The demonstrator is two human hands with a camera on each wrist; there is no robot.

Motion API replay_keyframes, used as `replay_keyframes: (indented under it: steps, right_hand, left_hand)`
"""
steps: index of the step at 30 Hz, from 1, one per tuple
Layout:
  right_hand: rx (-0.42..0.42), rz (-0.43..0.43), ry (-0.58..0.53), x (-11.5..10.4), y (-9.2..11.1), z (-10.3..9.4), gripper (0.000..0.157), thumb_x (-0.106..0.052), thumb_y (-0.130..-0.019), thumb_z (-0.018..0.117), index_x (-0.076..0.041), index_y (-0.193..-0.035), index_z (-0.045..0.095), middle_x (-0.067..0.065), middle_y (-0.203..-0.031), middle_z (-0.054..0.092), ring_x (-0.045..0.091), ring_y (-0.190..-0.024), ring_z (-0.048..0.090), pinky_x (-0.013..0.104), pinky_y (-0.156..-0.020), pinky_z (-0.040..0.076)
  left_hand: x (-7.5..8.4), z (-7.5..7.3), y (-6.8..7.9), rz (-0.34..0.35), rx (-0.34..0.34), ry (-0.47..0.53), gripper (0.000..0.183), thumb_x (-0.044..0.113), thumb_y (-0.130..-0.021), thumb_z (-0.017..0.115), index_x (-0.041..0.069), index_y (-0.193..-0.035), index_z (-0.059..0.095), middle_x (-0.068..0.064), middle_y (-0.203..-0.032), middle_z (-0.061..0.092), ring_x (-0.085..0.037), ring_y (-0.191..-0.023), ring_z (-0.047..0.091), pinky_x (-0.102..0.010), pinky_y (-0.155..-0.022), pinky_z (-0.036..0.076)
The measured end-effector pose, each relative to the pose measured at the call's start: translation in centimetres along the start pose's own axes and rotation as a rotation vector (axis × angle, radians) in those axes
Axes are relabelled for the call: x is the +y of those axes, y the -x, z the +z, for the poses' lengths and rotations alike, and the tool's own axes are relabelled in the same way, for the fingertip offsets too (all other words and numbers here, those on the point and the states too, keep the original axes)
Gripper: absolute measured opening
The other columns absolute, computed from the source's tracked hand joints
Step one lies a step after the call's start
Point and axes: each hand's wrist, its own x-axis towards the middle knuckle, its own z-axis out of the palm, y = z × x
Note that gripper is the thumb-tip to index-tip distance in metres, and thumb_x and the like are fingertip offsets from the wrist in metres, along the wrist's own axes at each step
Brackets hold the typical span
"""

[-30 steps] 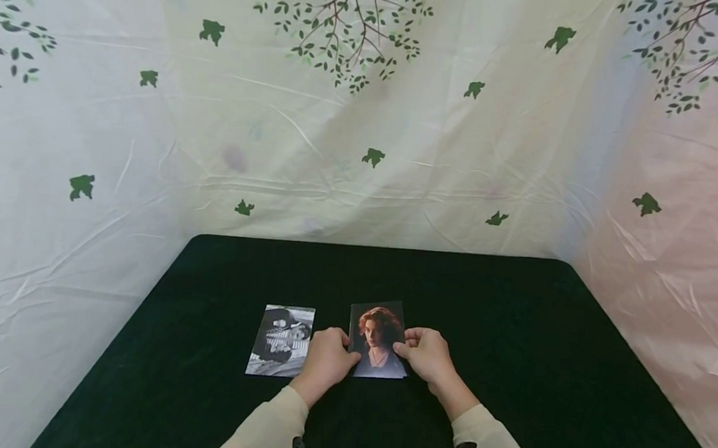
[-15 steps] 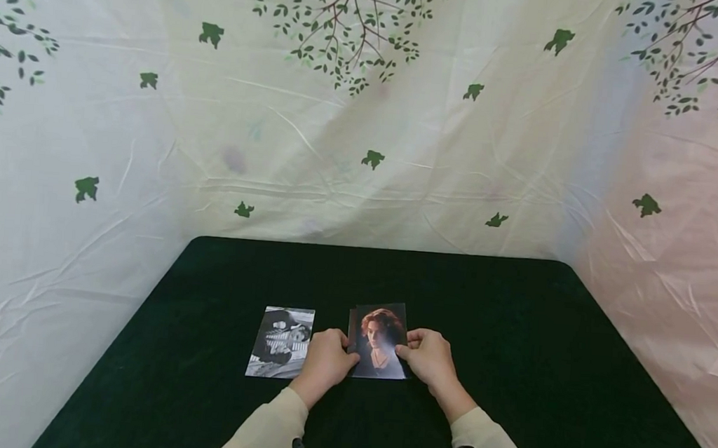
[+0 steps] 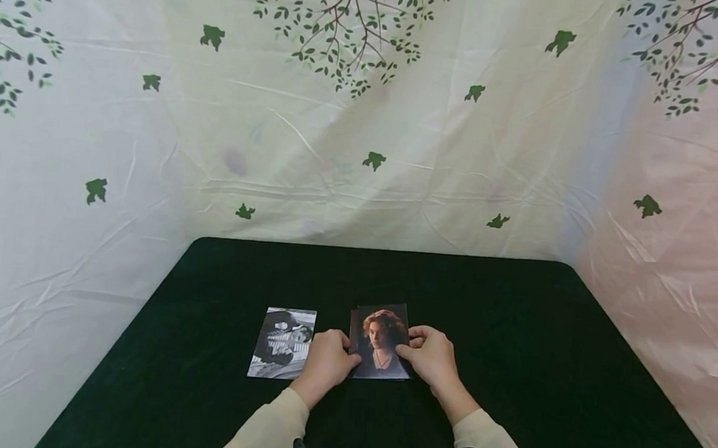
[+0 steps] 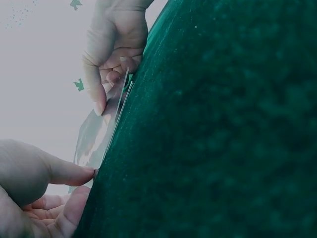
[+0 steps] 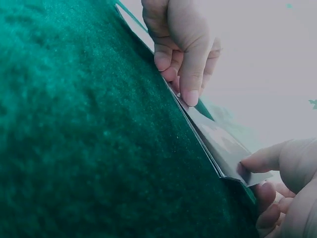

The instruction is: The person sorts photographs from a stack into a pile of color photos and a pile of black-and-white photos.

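Both forearms [image 3: 270, 424] are slanting inward from the near side. The left hand [image 3: 326, 357] and right hand [image 3: 432, 358] are pinching opposite edges of stacked photos [image 3: 379, 338] sitting between them. A black-and-white photo [image 3: 282, 344] is lying left of the left hand.

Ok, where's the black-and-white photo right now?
In the head view, the black-and-white photo lies on the green table beside the left hand, left of the colour portrait.

Booth-like space: leaf-print cloth [image 3: 435, 138] walling three sides of dark-green table [image 3: 485, 304].
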Motion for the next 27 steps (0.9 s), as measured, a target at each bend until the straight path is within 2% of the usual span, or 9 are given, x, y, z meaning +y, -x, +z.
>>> replay_keyframes:
  steps: [5,9,16,19,22,27]
  right_hand:
    - [0.016,0.012,-0.083,-0.2,-0.1,0.0,0.018,-0.017,-0.090,0.066,-0.007,-0.105,0.067,0.005,-0.086,0.065,0.016,-0.073,0.061,0.030,-0.061,0.048]
    - [0.028,0.032,-0.146,-0.4,-0.2,-0.2,0.018,-0.019,-0.094,0.061,-0.008,-0.106,0.067,0.006,-0.091,0.066,0.016,-0.077,0.062,0.030,-0.063,0.048]
    - [0.068,0.039,-0.261,-1.0,-0.4,-0.6,0.019,-0.021,-0.096,0.058,-0.008,-0.106,0.067,0.009,-0.099,0.066,0.019,-0.084,0.062,0.031,-0.069,0.050]
    - [0.070,0.040,-0.291,-1.1,-0.4,-0.9,0.020,-0.021,-0.096,0.059,-0.007,-0.107,0.066,0.010,-0.102,0.065,0.020,-0.088,0.060,0.031,-0.072,0.050]
    - [0.054,0.054,-0.299,-1.3,-0.1,-1.4,0.021,-0.022,-0.096,0.059,-0.006,-0.108,0.066,0.010,-0.101,0.065,0.021,-0.088,0.058,0.031,-0.070,0.049]
    - [0.002,0.046,-0.237,-1.6,0.5,-3.3,0.023,-0.024,-0.097,0.058,-0.007,-0.111,0.063,0.010,-0.098,0.064,0.022,-0.081,0.057,0.032,-0.064,0.049]
  left_hand:
    - [-0.2,-0.4,-0.2,0.008,-0.022,0.005,0.029,0.019,-0.080,0.079,-0.002,-0.096,0.068,-0.006,-0.078,0.060,-0.016,-0.064,0.055,-0.031,-0.056,0.046]
    - [-0.4,-0.6,-0.3,0.034,-0.016,-0.009,0.028,0.021,-0.081,0.077,-0.001,-0.095,0.068,-0.006,-0.079,0.061,-0.015,-0.064,0.055,-0.031,-0.056,0.046]
    - [-0.3,-1.0,-0.7,0.118,0.057,0.009,0.023,0.024,-0.089,0.068,0.002,-0.096,0.070,-0.001,-0.074,0.062,-0.011,-0.061,0.054,-0.028,-0.055,0.045]
    - [-0.1,-0.9,-0.8,0.169,0.081,0.062,0.019,0.022,-0.092,0.064,0.005,-0.097,0.070,0.003,-0.071,0.061,-0.009,-0.060,0.054,-0.026,-0.054,0.045]
    - [0.1,-0.7,-0.8,0.187,0.062,0.159,0.016,0.020,-0.094,0.062,0.006,-0.097,0.070,0.004,-0.069,0.060,-0.008,-0.057,0.056,-0.025,-0.051,0.046]
    - [1.1,-0.1,-0.5,0.141,-0.015,0.383,0.011,0.013,-0.094,0.061,0.004,-0.092,0.067,0.001,-0.064,0.060,-0.011,-0.050,0.059,-0.027,-0.047,0.049]
